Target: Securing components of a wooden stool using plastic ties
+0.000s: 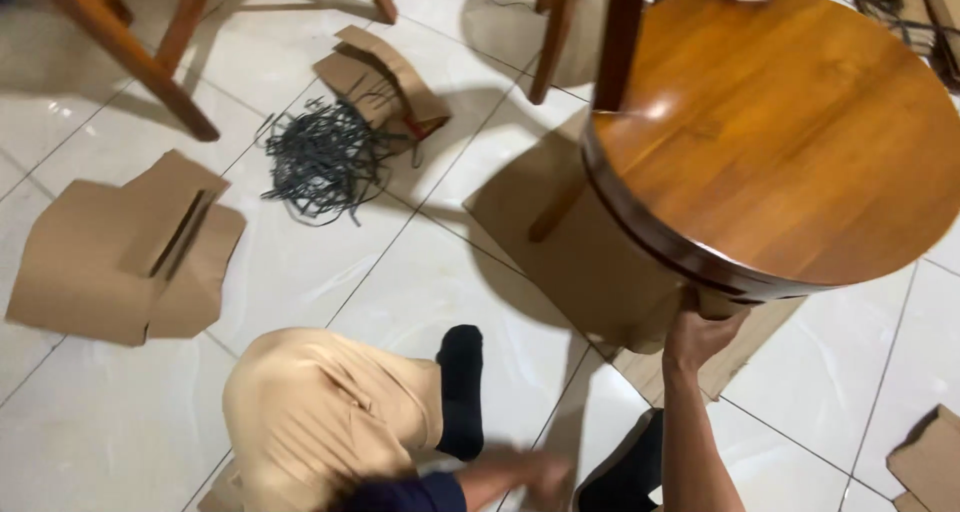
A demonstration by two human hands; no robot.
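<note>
Round wooden table (790, 132) is tilted over cardboard (590, 262), gripped under its near rim by right hand (700, 334). Left hand (530, 470) is blurred low by the knee; grip can't be told. 1-handed hold: rim could slip and table drop on tile.

The scene is evenly and brightly lit from above. A broad glare patch is seen on the polished top of the round wooden table (790, 132), and soft reflections are carried by the white tiled floor (330, 272) left of it. Dark shadows are cast under the table. Below it, the left hand (535, 472) is smeared by motion blur.
</note>
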